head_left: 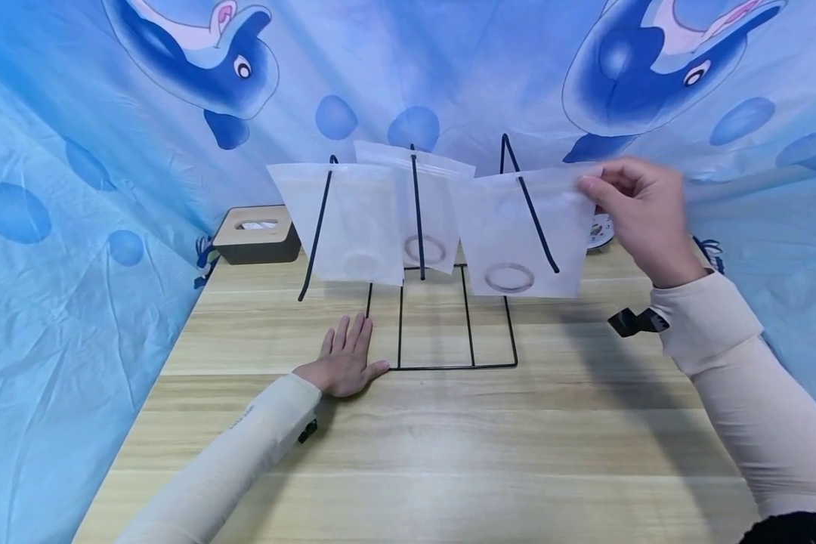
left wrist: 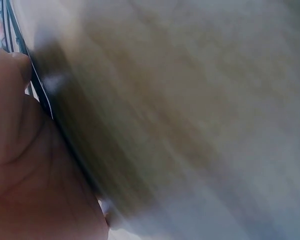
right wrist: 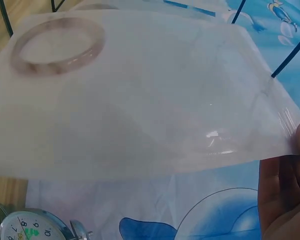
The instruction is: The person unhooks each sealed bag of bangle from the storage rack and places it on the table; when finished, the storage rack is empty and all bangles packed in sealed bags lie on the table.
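My right hand (head_left: pixel 642 215) pinches the upper right corner of a translucent zip bag (head_left: pixel 493 227) between thumb and fingers. This bag hangs on the right prong (head_left: pixel 540 230) of a black wire display rack, the prong passing through near its top. Low inside it lies a pale ring-shaped bangle (right wrist: pixel 20 62). My left hand (head_left: pixel 345 359) lies flat on the table, fingers spread, touching the front left of the rack's base (head_left: pixel 449 368). Two similar bags hang alongside: a left bag (head_left: pixel 367 219) and a middle bag (head_left: pixel 438 208) farther back, which also shows a ring shape.
A tissue box (head_left: pixel 258 242) stands at the table's back left. Behind the right bag is a round clock (right wrist: pixel 30 227), mostly hidden in the head view. Blue curtain (head_left: pixel 503 68) with cartoon dolphins encloses the wood-grain table (head_left: pixel 442 453) at the back and sides.
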`<state>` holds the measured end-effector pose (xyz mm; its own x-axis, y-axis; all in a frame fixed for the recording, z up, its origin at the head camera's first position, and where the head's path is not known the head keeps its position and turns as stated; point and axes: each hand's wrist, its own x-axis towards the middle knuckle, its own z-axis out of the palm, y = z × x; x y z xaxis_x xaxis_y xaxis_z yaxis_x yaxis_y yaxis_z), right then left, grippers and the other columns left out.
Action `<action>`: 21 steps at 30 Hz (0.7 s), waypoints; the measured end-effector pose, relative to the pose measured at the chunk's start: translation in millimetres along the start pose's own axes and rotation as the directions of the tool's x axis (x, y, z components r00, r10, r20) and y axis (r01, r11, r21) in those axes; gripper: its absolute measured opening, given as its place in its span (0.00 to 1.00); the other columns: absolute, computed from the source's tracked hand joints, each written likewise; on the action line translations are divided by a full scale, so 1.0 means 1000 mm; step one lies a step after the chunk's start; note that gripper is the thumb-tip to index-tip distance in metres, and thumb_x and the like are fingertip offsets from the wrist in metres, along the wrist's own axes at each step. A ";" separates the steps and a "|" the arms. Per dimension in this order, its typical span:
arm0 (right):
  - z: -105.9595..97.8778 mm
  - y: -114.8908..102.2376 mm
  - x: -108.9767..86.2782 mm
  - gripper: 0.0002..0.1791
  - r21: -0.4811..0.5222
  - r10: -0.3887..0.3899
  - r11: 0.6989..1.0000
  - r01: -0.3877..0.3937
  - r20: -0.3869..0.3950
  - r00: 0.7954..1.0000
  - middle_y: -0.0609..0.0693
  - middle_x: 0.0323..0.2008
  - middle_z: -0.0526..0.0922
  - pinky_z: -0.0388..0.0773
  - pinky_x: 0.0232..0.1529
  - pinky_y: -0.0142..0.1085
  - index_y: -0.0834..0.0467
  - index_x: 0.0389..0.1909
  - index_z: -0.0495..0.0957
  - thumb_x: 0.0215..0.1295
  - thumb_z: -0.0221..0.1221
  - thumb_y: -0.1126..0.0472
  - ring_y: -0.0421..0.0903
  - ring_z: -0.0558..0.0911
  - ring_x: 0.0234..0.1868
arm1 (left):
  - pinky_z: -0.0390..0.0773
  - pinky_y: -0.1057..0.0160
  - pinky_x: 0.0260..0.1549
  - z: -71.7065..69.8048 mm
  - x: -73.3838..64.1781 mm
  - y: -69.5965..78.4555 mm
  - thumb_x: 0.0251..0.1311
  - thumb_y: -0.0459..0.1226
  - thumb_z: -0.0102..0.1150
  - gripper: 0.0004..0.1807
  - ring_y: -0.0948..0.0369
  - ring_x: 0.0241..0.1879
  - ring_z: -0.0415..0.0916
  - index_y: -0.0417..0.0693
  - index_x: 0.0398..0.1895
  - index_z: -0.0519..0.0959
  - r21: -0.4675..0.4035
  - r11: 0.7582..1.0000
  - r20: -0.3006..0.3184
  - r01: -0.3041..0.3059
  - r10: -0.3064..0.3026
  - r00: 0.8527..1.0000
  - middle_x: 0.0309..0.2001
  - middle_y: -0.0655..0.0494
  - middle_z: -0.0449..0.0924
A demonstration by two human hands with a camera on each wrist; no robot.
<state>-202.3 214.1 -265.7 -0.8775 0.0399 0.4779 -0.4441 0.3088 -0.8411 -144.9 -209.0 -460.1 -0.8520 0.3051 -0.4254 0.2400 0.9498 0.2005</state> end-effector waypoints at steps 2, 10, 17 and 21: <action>-0.002 -0.001 -0.002 0.10 -0.005 -0.024 1.000 0.024 -0.005 1.000 0.47 0.29 0.85 0.75 0.32 0.28 0.70 0.41 0.85 0.67 0.66 0.65 0.43 0.77 0.28 | 0.23 0.42 0.70 0.000 0.000 0.000 0.74 0.65 0.31 0.50 0.47 0.74 0.10 0.43 0.79 0.25 0.001 1.000 0.000 -0.002 0.002 1.000 0.79 0.47 0.16; -0.007 -0.003 -0.014 0.09 0.091 -0.074 0.993 0.075 -0.017 0.997 0.48 0.26 0.86 0.73 0.30 0.28 0.73 0.40 0.85 0.64 0.67 0.69 0.41 0.78 0.25 | 0.24 0.41 0.70 -0.001 -0.002 0.000 0.74 0.65 0.31 0.50 0.46 0.75 0.11 0.43 0.79 0.25 0.012 1.000 -0.011 -0.002 0.002 1.000 0.79 0.47 0.16; -0.011 -0.005 -0.023 0.08 0.164 -0.107 0.981 0.107 -0.005 0.994 0.50 0.26 0.86 0.73 0.28 0.28 0.75 0.39 0.84 0.63 0.66 0.73 0.42 0.78 0.24 | 0.25 0.41 0.70 -0.003 -0.004 0.003 0.74 0.65 0.30 0.50 0.45 0.75 0.12 0.42 0.79 0.26 0.004 1.000 -0.007 -0.005 0.005 1.000 0.79 0.45 0.18; -0.015 -0.008 -0.031 0.08 0.213 -0.106 0.971 0.105 -0.008 0.994 0.51 0.27 0.86 0.75 0.30 0.28 0.76 0.39 0.84 0.62 0.66 0.74 0.43 0.78 0.25 | 0.25 0.40 0.70 -0.002 -0.005 0.003 0.74 0.65 0.31 0.50 0.45 0.75 0.12 0.42 0.79 0.27 -0.002 1.000 -0.012 -0.010 0.010 1.000 0.79 0.45 0.18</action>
<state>-169.1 224.4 -270.2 -0.8242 0.0148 0.5662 -0.5620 0.1017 -0.8208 -140.7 -207.9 -455.2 -0.8551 0.3141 -0.4125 0.2478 0.9464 0.2069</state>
